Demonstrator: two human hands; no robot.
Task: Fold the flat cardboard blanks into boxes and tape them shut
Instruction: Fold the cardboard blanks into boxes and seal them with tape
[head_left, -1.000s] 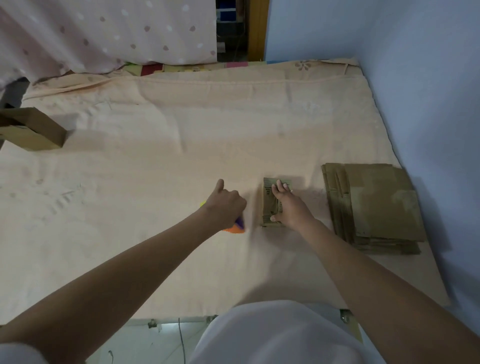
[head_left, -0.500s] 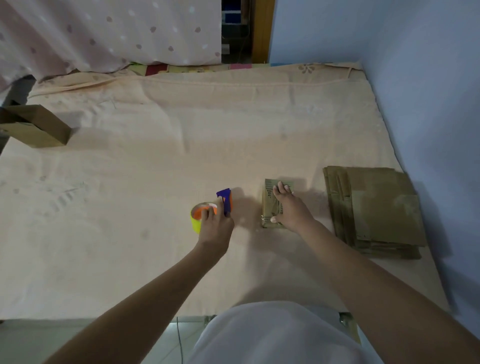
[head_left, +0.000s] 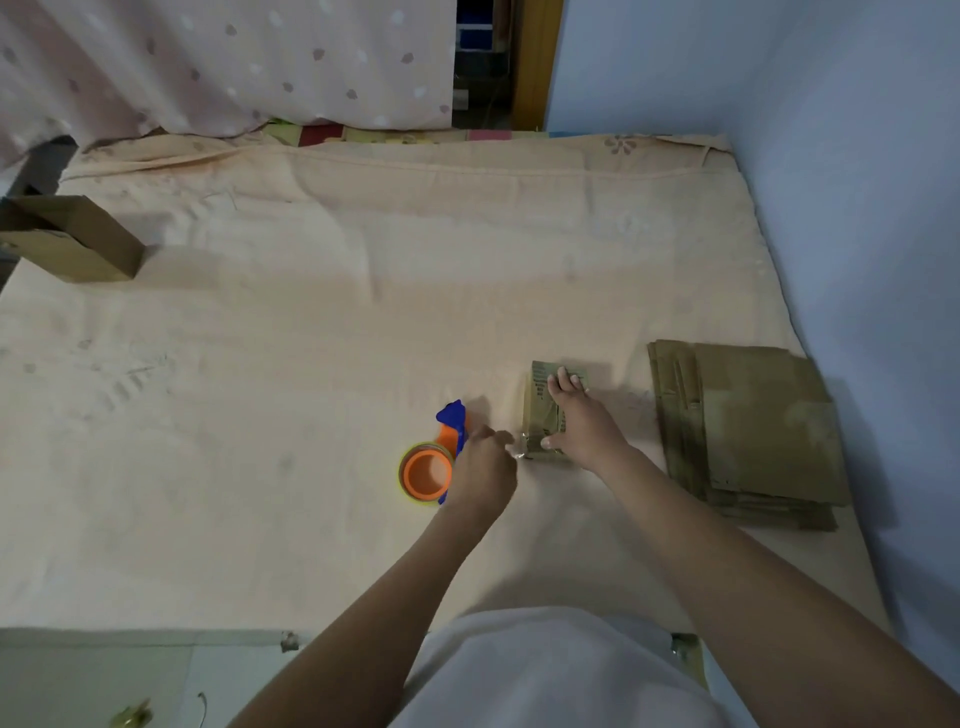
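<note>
The right hand (head_left: 584, 428) lies flat on a small box (head_left: 545, 410), fingers straight and spread across its top, thumb at the near edge. The left hand (head_left: 483, 470) sits just left of the box, fingers curled and pinching a bit of clear tape (head_left: 517, 448) at the box's near left corner. The dispenser (head_left: 431, 465) lies on the sheet (head_left: 311, 338), touching the left hand's far side. A stack of blanks (head_left: 753, 426) lies right of the right hand, apart from it.
</note>
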